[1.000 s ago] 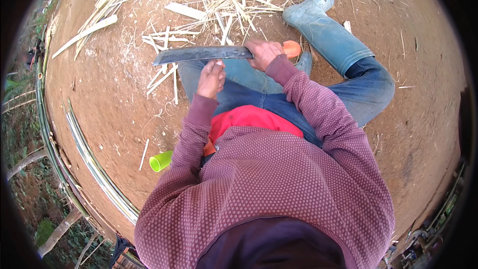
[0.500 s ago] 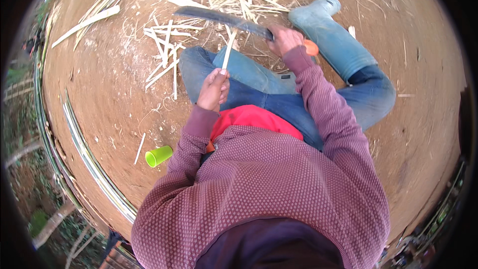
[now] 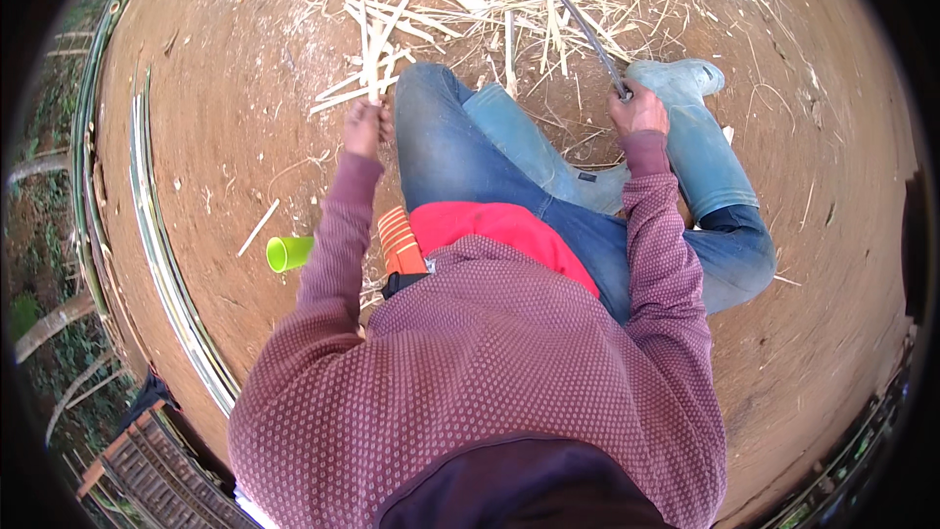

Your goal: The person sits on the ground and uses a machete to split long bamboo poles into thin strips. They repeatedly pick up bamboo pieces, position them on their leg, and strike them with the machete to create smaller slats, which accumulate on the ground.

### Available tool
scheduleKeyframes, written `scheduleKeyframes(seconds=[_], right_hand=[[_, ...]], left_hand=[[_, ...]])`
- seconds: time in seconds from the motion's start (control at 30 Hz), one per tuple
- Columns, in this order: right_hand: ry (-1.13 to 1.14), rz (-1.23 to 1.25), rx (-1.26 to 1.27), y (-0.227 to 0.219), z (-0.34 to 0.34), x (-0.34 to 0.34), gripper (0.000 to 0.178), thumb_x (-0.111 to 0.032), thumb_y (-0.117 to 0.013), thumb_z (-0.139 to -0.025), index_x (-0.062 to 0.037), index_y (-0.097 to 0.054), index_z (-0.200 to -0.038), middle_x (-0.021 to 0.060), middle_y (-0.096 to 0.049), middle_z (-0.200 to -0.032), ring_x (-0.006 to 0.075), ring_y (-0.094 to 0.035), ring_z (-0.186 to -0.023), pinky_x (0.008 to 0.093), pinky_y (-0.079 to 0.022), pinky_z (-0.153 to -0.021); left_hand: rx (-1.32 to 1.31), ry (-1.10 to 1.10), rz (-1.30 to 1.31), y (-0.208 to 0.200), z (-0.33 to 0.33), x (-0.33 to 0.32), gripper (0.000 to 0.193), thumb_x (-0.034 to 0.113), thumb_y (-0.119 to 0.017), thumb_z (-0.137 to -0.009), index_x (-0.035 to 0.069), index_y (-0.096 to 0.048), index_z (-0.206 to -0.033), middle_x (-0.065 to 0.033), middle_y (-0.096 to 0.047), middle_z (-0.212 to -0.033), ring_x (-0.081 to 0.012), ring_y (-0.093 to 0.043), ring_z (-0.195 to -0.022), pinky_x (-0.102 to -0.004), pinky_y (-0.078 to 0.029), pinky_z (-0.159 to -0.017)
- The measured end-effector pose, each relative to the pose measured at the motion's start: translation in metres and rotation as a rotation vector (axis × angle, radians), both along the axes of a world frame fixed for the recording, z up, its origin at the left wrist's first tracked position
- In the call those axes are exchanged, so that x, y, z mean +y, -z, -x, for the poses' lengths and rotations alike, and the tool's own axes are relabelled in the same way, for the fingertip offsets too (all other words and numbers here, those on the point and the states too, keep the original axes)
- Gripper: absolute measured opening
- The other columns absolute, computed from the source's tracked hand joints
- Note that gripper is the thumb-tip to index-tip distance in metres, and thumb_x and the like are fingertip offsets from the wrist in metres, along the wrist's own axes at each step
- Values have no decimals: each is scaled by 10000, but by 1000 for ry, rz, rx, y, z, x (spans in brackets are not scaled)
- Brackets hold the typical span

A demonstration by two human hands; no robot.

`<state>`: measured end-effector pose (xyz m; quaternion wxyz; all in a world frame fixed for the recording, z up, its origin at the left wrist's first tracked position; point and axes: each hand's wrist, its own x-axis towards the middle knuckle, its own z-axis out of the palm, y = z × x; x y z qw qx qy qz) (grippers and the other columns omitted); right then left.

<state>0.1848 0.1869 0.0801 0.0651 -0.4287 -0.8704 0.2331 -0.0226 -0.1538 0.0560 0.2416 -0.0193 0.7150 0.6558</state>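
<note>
Green plastic cup (image 3: 288, 253) lay on its side on the bare brown dirt ground (image 3: 245, 108), left of the seated person | left hand (image 3: 363, 126) clenched around thin pale bamboo strip (image 3: 373, 64), strip upright above left knee | right hand (image 3: 638, 110) gripped long dark machete blade (image 3: 581, 22), angled away over scattered pale bamboo slivers (image 3: 509, 0)

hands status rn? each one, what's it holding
Left hand: closed on a thin bamboo strip, held upright beside the knee.
Right hand: closed on the handle of a long knife, blade pointing away over the bamboo scraps.
</note>
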Motion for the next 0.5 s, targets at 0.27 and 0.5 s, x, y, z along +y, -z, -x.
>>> scheduleKeyframes(seconds=[0.27,0.5], right_hand=[[-91,28,-55,13,-1,-7,324,-330,-613,-700,-131,-682,-947,172,-653,-845,349,-623,-823,415,-488,-748],[-59,53,-58,26,-3,-6,325,-328,-612,-701,-129,-686,-947,171,-656,-857,343,-627,-832,401,-491,-752]], left_hand=[[-155,-367,115,80,112,-60,122,37,-419,-881,-24,-525,-881,-80,-572,-689,-133,-517,-518,-233,-443,-428],[264,-426,608,12,162,-36,382,128,-603,-808,47,-538,-1175,-209,-551,-1170,-281,-565,-1036,-375,-440,-894]])
